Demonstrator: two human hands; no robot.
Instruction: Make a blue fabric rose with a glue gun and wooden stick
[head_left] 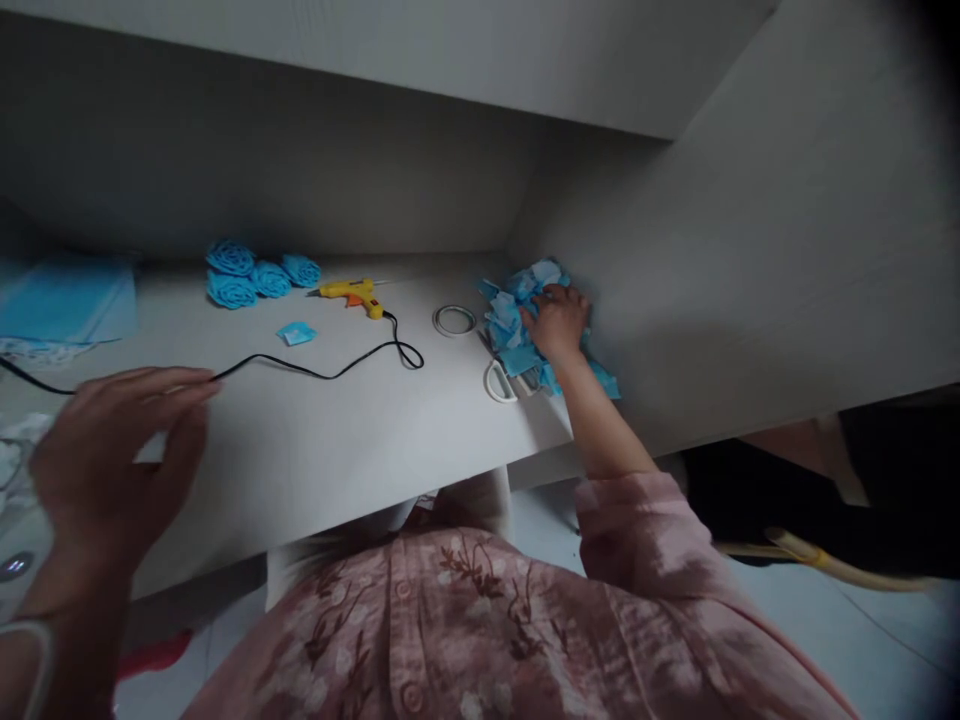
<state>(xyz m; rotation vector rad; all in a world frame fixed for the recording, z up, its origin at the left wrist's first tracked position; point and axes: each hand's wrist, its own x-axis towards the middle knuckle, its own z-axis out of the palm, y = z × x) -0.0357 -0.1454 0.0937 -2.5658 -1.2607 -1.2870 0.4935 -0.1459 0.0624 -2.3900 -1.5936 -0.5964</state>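
Note:
My right hand (559, 320) rests on a heap of blue and white fabric scraps (510, 312) at the right end of the desk, thumb apart and fingers bent over the top. White-handled scissors (498, 384) lie partly under the heap. Above the left front of the desk hovers my left hand (124, 450), its fingers stretched out and the thumb apart, holding nothing. A black cord (300, 369) passes behind its fingertips and leads to a yellow glue gun (352, 292). Left of the glue gun sit several blue rolled fabric flowers (259, 277).
A ring-shaped roll of tape (454, 320) lies beside the scissors. One folded blue piece (297, 333) is in front of the flowers. Blue face masks (71, 297) are stacked at the far left. Grey panels (337, 150) enclose the desk behind, above and right.

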